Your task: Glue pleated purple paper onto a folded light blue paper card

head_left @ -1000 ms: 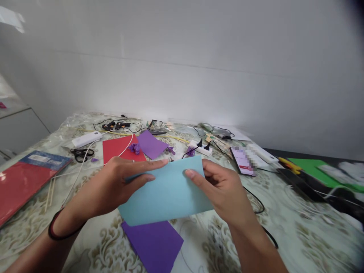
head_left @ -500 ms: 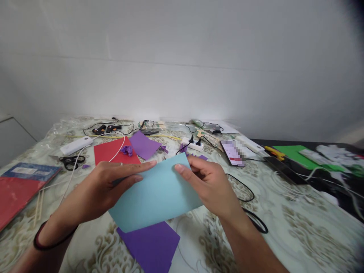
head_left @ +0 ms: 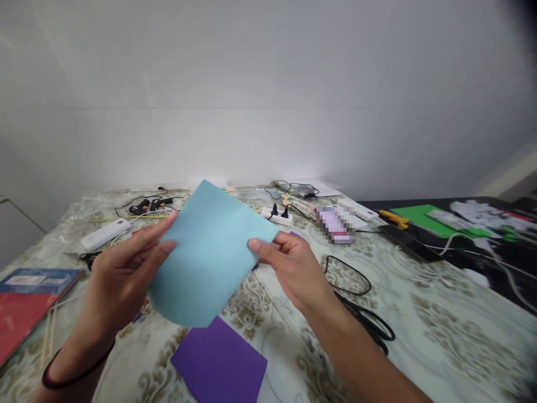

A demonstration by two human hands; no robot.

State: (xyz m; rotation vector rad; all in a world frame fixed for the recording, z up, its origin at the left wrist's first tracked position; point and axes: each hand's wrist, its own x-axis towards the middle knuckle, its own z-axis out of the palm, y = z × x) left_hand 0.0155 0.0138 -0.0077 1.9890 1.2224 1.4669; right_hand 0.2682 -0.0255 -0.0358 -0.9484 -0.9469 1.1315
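A sheet of light blue paper (head_left: pixel 210 252) is held up above the table between my two hands, one corner pointing away from me. My left hand (head_left: pixel 126 263) pinches its left edge, thumb in front and fingers behind. At the right corner, my right hand (head_left: pixel 289 263) grips the sheet between thumb and fingers. Below it, a purple piece of paper (head_left: pixel 222 361) lies on the patterned tablecloth (head_left: pixel 302 330), close to me. The blue sheet hides most of the red paper behind it.
A red and blue packet (head_left: pixel 37 285) lies at the left, near black-handled scissors (head_left: pixel 89 257) and a white device (head_left: pixel 106 234). Glue guns (head_left: pixel 151 206) are at the back left. A power strip (head_left: pixel 277 216), phone (head_left: pixel 334 225), black cables (head_left: pixel 369 319) and green sheets (head_left: pixel 423 218) are rightward.
The blue paper has been turned and lifted, so one corner now points up and away. My left hand has moved to its left edge; my right hand has shifted slightly down and left.
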